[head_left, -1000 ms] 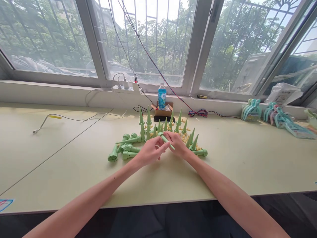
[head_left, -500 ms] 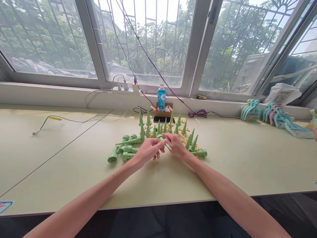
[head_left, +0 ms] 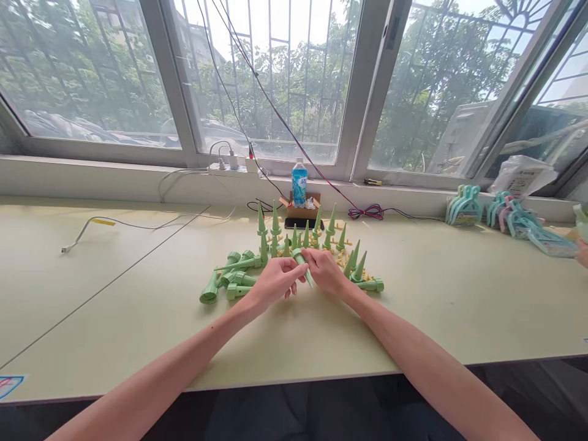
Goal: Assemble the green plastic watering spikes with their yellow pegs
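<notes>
Between my two hands is a green plant-watering spike (head_left: 299, 260), its wide collar away from me and its thin tip slanting down toward me. My left hand (head_left: 278, 279) is closed, with thumb and fingers pinching the spike from the left side. My right hand (head_left: 323, 269) has its fingers curled against the collar end from the right; whether it also holds a small part is hidden. Several more green spikes (head_left: 331, 222) stand upright just beyond my hands. To the left lies a pile of loose spikes (head_left: 239, 277). Small yellow valve pieces (head_left: 342, 260) are scattered behind my right hand.
A blue-labelled bottle (head_left: 299, 184) and a small cardboard box (head_left: 301, 212) stand behind the spikes, with a black phone (head_left: 294, 223) before them. A white cable (head_left: 128, 222) crosses the left tabletop. Teal hangers (head_left: 465, 205) sit right, near another person's hand (head_left: 582, 252).
The spike in my hands has turned so its tip points more steeply down toward me. My fingers have shifted slightly around it.
</notes>
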